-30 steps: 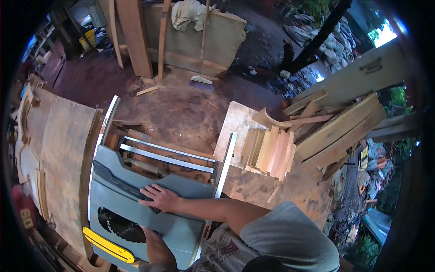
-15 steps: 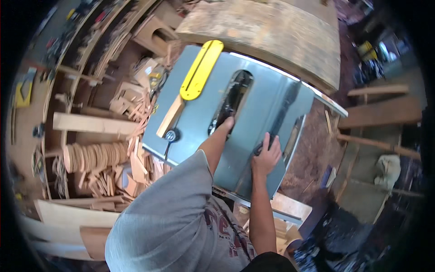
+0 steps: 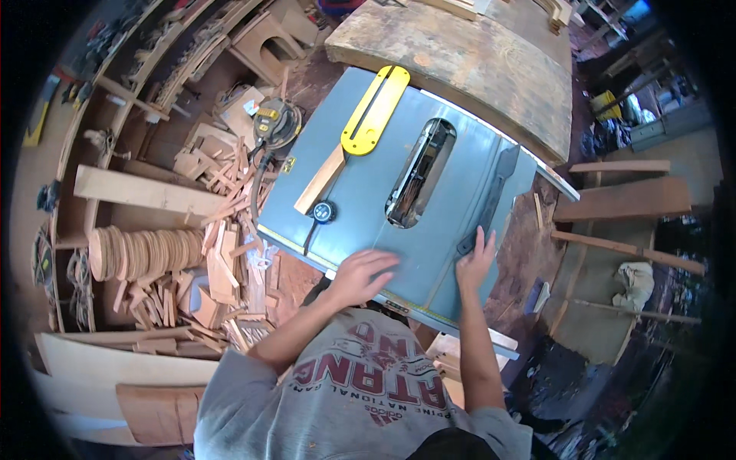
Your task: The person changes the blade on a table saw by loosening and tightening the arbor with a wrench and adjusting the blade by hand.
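A grey-blue table saw top [image 3: 360, 172] lies before me, with a long open slot [image 3: 422, 172] showing dark metal parts inside. My left hand [image 3: 368, 276] is over the near edge, its fingers stretched and slightly blurred, holding nothing. On the right side my right hand [image 3: 477, 264] has its fingers around the near end of a long black push stick [image 3: 494, 192], which lies along the top. A yellow slotted insert plate [image 3: 376, 111] lies at the far left of the top. Close to it are a wooden strip [image 3: 320, 180] and a small round dark gauge [image 3: 324, 212].
A worn wooden bench [image 3: 452, 61] stands behind the saw. To the left, a yellow-and-black sander [image 3: 276, 123], wood offcuts [image 3: 222, 261] and a row of round wooden discs [image 3: 146, 251] fill the floor and shelf. Boards [image 3: 629, 201] lie at the right.
My left hand has come out of the slot and back to the near edge. My body has drawn back, uncovering the slot. The right hand stays at the push stick's near end.
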The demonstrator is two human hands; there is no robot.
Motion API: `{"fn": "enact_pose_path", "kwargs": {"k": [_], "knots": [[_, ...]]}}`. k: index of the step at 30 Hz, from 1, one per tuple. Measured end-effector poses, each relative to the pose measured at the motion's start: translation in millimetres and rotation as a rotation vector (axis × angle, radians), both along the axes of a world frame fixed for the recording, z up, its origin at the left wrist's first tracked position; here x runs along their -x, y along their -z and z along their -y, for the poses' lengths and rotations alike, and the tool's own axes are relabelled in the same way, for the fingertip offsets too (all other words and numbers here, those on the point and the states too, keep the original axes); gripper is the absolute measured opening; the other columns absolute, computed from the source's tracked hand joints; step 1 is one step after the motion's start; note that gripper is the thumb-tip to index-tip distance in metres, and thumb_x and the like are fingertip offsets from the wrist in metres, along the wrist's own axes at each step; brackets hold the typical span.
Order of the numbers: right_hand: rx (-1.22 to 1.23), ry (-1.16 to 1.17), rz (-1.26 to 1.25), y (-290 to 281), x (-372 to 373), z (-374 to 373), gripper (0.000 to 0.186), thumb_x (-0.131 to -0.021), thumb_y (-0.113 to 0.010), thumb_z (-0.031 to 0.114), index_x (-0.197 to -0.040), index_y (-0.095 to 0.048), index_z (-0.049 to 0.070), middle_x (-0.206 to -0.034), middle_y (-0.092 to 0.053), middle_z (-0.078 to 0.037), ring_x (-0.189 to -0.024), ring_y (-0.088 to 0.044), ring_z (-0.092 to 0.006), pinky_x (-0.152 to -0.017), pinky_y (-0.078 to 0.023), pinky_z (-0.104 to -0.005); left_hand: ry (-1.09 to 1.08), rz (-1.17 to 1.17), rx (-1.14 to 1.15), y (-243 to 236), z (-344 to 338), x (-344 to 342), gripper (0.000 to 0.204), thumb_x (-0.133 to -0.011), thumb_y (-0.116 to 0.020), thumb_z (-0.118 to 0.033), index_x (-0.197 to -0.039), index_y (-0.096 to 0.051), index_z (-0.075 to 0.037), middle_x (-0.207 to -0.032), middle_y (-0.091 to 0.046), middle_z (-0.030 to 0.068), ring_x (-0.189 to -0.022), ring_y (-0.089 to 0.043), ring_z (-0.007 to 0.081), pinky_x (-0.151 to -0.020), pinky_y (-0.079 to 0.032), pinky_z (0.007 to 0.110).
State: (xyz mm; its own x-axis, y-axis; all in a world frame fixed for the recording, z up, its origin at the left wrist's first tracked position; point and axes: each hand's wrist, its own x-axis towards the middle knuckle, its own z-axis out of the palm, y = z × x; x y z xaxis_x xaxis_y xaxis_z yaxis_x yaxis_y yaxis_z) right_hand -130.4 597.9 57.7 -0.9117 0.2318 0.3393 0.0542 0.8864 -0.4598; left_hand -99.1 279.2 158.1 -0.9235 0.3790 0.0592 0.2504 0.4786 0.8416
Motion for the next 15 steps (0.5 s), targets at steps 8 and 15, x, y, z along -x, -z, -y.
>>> {"fn": "enact_pose_path", "kwargs": {"k": [8, 15], "knots": [[-0.011, -0.421, 0.016, -31.1, -41.3, 74.6, 0.047, -0.075, -0.063, -0.003, -0.121, -0.068, 0.002, -0.129, -0.063, -0.021, -0.129, -0.055, -0.041, -0.114, -0.043, -0.0519, -0.351, -0.071, -0.03, 23.2, 74.7, -9.2, 0.025, -0.095, -0.067, -0.01, -0.117, -0.075, -0.003, -0.115, -0.074, 0.0174, -0.107, -0.071, 0.0343, -0.094, -0.056, 0.04], [-0.152, -0.513, 0.013, -21.9, 49.3, 109.1, 0.03, -0.076, -0.069, 0.005, -0.106, -0.071, -0.001, -0.12, -0.066, -0.017, -0.12, -0.059, -0.0361, -0.109, -0.046, -0.0485, -0.17, -0.365, -0.125, 45.8, 0.5, 86.9, 0.022, -0.095, -0.065, -0.007, -0.114, -0.075, -0.002, -0.111, -0.074, 0.0174, -0.101, -0.071, 0.0341, -0.09, -0.056, 0.04]]}}
